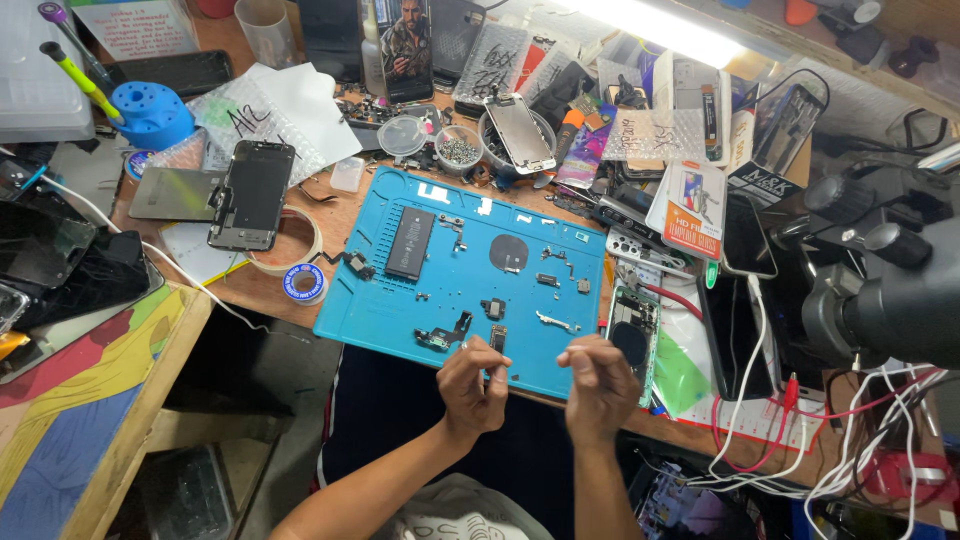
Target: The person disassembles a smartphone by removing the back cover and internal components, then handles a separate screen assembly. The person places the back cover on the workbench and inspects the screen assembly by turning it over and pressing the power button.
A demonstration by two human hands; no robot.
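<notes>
My left hand hovers over the near edge of a blue repair mat, fingers pinched on a tiny dark phone part. My right hand is beside it, fingertips curled together near a very small piece I cannot make out. On the mat lie a black phone battery, a round black coil and several small connectors and flex parts. An opened phone housing lies just right of the mat, close to my right hand.
A detached phone screen and a tape roll lie left of the mat. Small screw cups and another screen stand behind it. A microscope and tangled red and white cables crowd the right. A blue tool holder sits far left.
</notes>
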